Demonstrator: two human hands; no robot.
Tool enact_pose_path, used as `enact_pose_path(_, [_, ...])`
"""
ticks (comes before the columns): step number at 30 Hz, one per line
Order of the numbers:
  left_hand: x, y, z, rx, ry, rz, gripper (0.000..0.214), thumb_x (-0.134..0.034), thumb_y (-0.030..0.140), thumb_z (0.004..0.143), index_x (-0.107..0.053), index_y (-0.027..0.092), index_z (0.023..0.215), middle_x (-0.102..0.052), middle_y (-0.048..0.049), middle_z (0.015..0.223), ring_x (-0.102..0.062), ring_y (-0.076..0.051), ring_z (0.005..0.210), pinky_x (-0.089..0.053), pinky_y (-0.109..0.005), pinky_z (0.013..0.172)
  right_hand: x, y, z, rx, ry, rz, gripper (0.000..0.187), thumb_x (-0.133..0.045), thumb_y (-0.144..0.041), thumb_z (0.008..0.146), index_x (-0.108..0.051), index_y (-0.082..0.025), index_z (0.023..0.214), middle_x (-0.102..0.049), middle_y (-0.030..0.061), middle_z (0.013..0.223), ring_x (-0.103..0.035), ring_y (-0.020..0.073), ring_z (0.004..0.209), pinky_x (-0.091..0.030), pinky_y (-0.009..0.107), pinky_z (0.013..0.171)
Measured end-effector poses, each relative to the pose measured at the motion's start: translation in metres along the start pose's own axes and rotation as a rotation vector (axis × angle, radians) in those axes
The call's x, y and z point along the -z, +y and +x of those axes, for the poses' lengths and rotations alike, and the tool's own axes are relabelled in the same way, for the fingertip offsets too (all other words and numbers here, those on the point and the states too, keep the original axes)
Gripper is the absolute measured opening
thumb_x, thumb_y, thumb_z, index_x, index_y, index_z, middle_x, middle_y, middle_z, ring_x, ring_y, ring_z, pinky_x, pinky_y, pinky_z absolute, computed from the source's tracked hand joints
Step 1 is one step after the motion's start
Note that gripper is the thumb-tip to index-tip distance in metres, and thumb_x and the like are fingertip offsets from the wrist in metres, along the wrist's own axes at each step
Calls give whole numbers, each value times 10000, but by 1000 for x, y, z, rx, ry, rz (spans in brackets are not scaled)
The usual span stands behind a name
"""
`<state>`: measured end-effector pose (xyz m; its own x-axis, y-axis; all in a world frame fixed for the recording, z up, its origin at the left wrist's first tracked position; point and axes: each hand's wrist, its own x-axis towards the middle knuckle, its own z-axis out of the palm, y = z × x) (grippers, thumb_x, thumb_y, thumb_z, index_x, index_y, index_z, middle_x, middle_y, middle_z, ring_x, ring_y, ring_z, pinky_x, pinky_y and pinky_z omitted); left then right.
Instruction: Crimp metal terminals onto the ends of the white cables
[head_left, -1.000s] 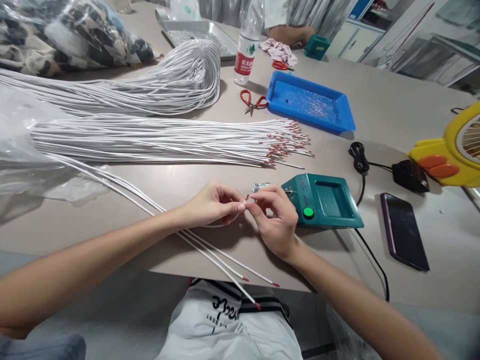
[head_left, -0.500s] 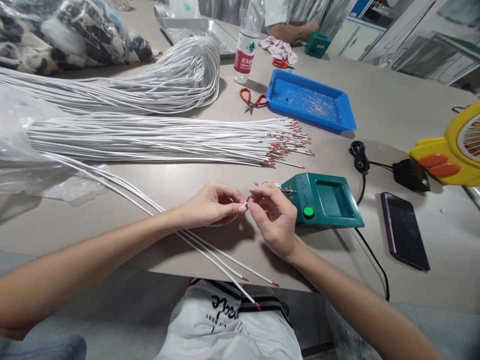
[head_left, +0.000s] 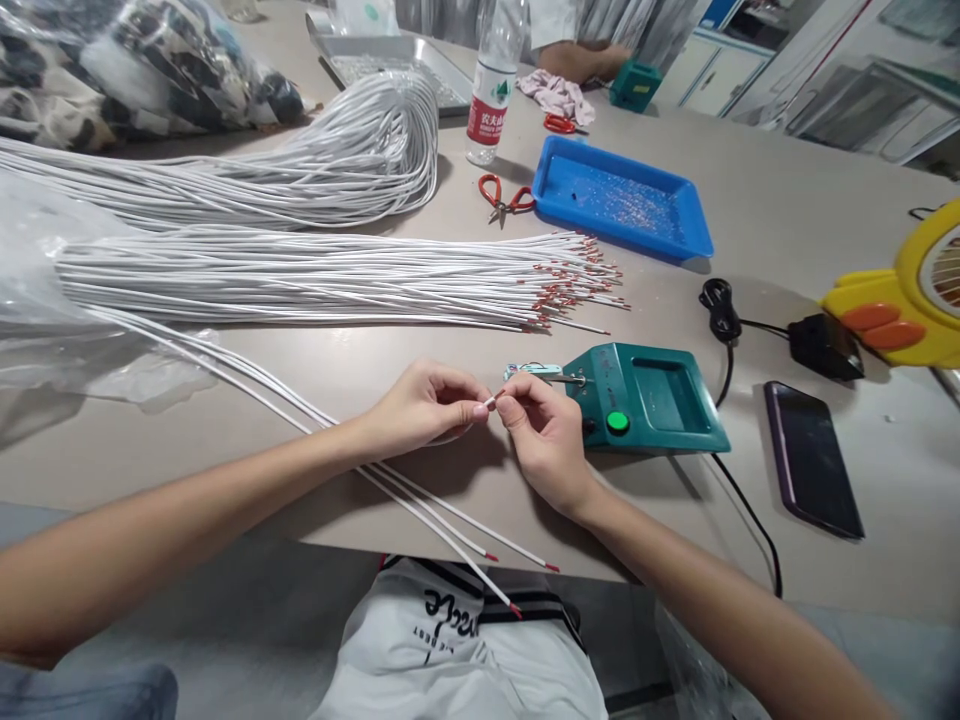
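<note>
My left hand (head_left: 431,408) pinches the end of a thin white wire (head_left: 489,400) just above the table. My right hand (head_left: 546,432) meets it fingertip to fingertip, pinched on the wire's tip or a tiny part there; I cannot make out which. Right beside my right hand sits a green device with a round green button (head_left: 645,398). Three loose white wires with red tips (head_left: 450,515) run under my left wrist and hang over the table's near edge. A flat bundle of white wires with red ends (head_left: 337,280) lies beyond my hands.
A looped coil of white wire (head_left: 360,150) lies far left. A blue tray (head_left: 622,200), red snips (head_left: 506,198) and a water bottle (head_left: 491,90) stand behind. A phone (head_left: 814,460), black cable (head_left: 720,310) and yellow fan (head_left: 907,300) lie right. Another person's arm (head_left: 581,58) rests at the far edge.
My right hand's fingers have closed in tighter against the wire tip and the hand has dropped slightly. The left hand has stayed in place.
</note>
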<state>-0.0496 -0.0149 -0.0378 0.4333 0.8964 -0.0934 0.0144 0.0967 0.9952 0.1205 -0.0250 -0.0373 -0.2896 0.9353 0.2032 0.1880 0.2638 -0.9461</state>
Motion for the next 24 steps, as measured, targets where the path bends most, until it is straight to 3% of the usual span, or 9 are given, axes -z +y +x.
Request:
enact_pose_path(7, [1,1,1,-10,87,-12,204,-657,273,728,-659,70,708,-550,-10,542,-463,-73,472,-354,-184,450,1,7,2,85,-43,-177,154,-496,-216,875,-492,-175,727,-492,-10,672,-427,93,570,-344,235,514])
enact_pose_path(12, [2,5,2,-19,152,-58,227,-689,296,695,-657,71,691,-558,-17,538,-457,-73,450,-356,-188,433,3,5,2,157,95,-235,91,-498,-210,876,-556,-173,817,-522,11,744,-490,110,650,-398,231,535])
enact_pose_path(16, [0,5,1,6,102,-41,254,-695,319,700,-662,68,692,-512,4,479,-417,-64,423,-312,-180,408,3,1,3,174,59,-189,146,-542,-233,862,-579,-178,992,-562,36,853,-550,127,742,-440,227,539])
enact_pose_path(20, [0,4,1,43,23,-21,285,-699,345,711,-632,71,669,-460,27,465,-355,-46,417,-249,-170,396,2,5,5,245,19,-183,53,-545,-175,864,-597,-178,871,-586,23,797,-545,117,712,-432,231,547])
enact_pose_path(24, [1,7,1,32,-99,0,323,-626,373,788,-598,80,657,-429,35,496,-333,-40,448,-242,-169,418,2,9,5,286,35,-185,104,-527,-133,870,-575,-171,785,-568,7,718,-509,107,656,-399,242,550])
